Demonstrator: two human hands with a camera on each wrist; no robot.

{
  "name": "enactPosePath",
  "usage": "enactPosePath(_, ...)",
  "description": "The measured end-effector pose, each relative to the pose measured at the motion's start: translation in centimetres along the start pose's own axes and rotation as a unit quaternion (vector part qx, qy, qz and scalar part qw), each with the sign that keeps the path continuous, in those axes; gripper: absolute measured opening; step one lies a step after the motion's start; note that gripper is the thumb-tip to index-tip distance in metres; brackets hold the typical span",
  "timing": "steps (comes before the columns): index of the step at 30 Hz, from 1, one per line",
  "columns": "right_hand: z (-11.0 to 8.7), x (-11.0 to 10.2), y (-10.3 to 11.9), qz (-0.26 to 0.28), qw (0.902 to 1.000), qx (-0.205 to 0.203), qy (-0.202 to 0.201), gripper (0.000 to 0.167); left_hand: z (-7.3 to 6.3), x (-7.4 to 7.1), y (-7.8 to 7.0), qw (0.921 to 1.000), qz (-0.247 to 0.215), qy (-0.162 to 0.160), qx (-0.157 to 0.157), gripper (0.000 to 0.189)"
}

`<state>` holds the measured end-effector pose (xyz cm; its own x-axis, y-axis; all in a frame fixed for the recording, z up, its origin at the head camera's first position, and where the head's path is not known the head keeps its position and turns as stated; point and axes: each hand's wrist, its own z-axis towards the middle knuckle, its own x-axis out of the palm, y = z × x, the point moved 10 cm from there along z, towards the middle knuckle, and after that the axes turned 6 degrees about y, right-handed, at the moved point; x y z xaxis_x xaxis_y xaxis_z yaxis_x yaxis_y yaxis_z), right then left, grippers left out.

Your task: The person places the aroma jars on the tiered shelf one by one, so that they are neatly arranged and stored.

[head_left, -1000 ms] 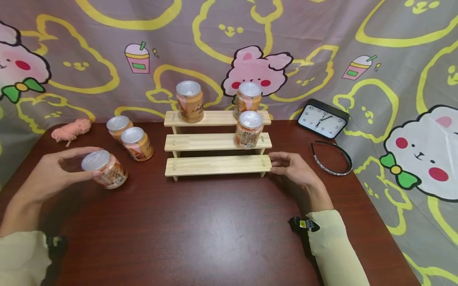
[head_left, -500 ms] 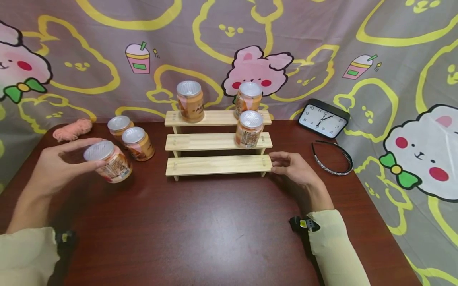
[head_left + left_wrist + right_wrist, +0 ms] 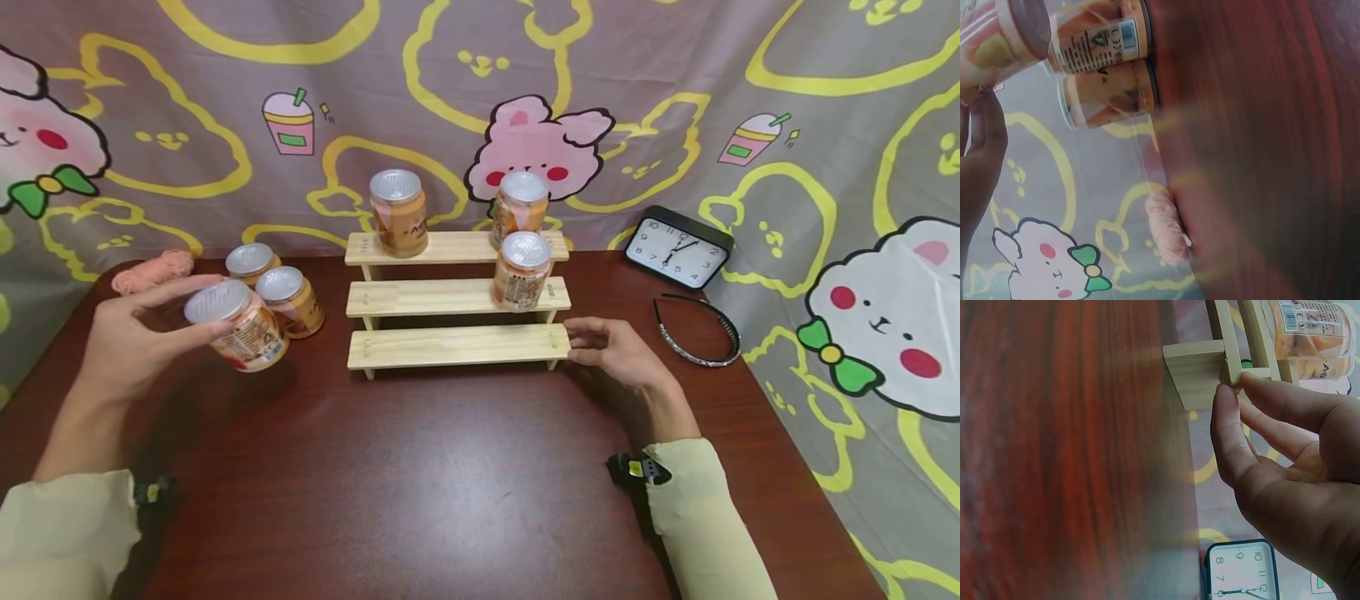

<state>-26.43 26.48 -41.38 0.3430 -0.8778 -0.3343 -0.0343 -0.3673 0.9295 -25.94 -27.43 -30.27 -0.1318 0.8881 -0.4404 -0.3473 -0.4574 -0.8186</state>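
My left hand (image 3: 142, 342) grips a can (image 3: 251, 333) with an orange-brown printed label and a silver lid, thumb and fingers round its upper part. It tilts above the table, and fruit shows on its label in the left wrist view. Just behind it stand two similar cans (image 3: 292, 304), partly overlapped by the held one. A three-step wooden display rack (image 3: 457, 346) stands at centre. At the right end of its lowest step, my right hand (image 3: 618, 354) pinches the board's edge between thumb and fingertips, as the right wrist view shows.
Two cans stand on the rack's top step, a can (image 3: 398, 212) at left and another at right; a third can (image 3: 522, 275) is on the middle step. Pink yarn (image 3: 1167, 228) lies far left. A clock (image 3: 678, 247) and a headband (image 3: 697, 337) are at right. A patterned curtain (image 3: 420, 92) hangs behind.
My left hand has carried the can up and to the right, towards the two standing cans, and the can has turned a little. The right hand has stayed at the rack.
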Motion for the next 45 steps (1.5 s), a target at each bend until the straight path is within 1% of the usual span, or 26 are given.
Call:
enactPosePath(4,0.0,-0.1,0.1,-0.002,1.0000,0.000,-0.001,0.048,0.3,0.4,-0.5,0.9997,0.000,-0.016,0.017,0.050)
enactPosePath(6,0.0,-0.2,0.1,-0.005,1.0000,0.001,-0.002,0.048,0.6,0.8,-0.9,0.9994,-0.011,-0.020,0.026,0.050)
enactPosePath(10,0.1,-0.2,0.2,-0.007,1.0000,0.003,-0.003,0.048,1.0,1.7,-1.9,0.9987,-0.026,-0.018,0.041,0.052)
enactPosePath(13,0.2,-0.3,0.4,-0.007,1.0000,0.003,-0.004,0.048,1.2,2.4,-2.4,0.9983,-0.040,-0.009,0.041,0.052)
enactPosePath(14,0.2,-0.3,0.4,-0.007,1.0000,0.003,-0.005,0.048,1.3,2.7,-2.4,0.9978,-0.055,-0.006,0.037,0.052)
enactPosePath(15,0.3,-0.3,0.4,-0.007,1.0000,0.003,-0.004,0.048,1.4,2.9,-2.5,0.9976,-0.061,-0.005,0.033,0.051)
enactPosePath(17,0.3,-0.2,0.5,-0.005,1.0000,0.003,-0.002,0.048,1.6,3.5,-2.6,0.9949,-0.097,0.001,0.028,0.050)
enactPosePath(20,0.3,-0.1,0.5,-0.004,1.0000,0.001,0.001,0.048,1.8,4.2,-2.7,0.9875,-0.155,0.008,0.026,0.048)
enactPosePath(21,0.3,-0.1,0.5,-0.003,1.0000,0.001,0.002,0.048,1.9,4.4,-2.8,0.9857,-0.166,0.008,0.027,0.047)
enactPosePath(22,0.3,-0.1,0.5,-0.004,1.0000,0.001,0.002,0.048,2.0,4.6,-2.8,0.9821,-0.186,0.009,0.026,0.047)
enactPosePath(24,0.2,-0.1,0.6,-0.004,1.0000,0.001,0.001,0.048,2.2,5.0,-3.0,0.9815,-0.190,0.008,0.026,0.046)
enactPosePath(25,0.2,-0.1,0.6,-0.005,1.0000,0.001,0.000,0.048,2.3,5.1,-3.1,0.9838,-0.177,0.005,0.025,0.045)
enactPosePath(26,0.2,-0.1,0.6,-0.005,1.0000,0.001,0.000,0.048,2.4,5.2,-3.2,0.9843,-0.175,0.004,0.024,0.045)
enactPosePath(28,0.2,0.0,0.6,-0.006,1.0000,0.000,0.000,0.048,2.6,5.6,-3.3,0.9872,-0.158,0.002,0.020,0.045)
enactPosePath(31,0.3,-0.1,0.7,-0.007,1.0000,-0.001,-0.001,0.048,3.0,6.2,-3.6,0.9930,-0.118,0.002,0.011,0.047)
enactPosePath(35,0.3,-0.1,0.8,-0.007,1.0000,-0.002,-0.003,0.048,3.4,7.4,-4.2,0.9962,-0.086,0.011,0.009,0.049)
enactPosePath(39,0.3,0.0,0.7,-0.008,1.0000,-0.001,0.001,0.048,3.6,8.6,-4.8,0.9962,-0.083,0.020,0.017,0.050)
enactPosePath(43,0.1,0.0,0.3,-0.018,0.9998,0.006,0.001,0.048,3.8,10.0,-5.2,0.9958,-0.083,0.038,0.008,0.052)
enactPosePath(45,0.0,0.0,0.1,-0.022,0.9997,0.009,0.000,0.048,4.0,10.7,-5.4,0.9962,-0.076,0.043,0.004,0.053)
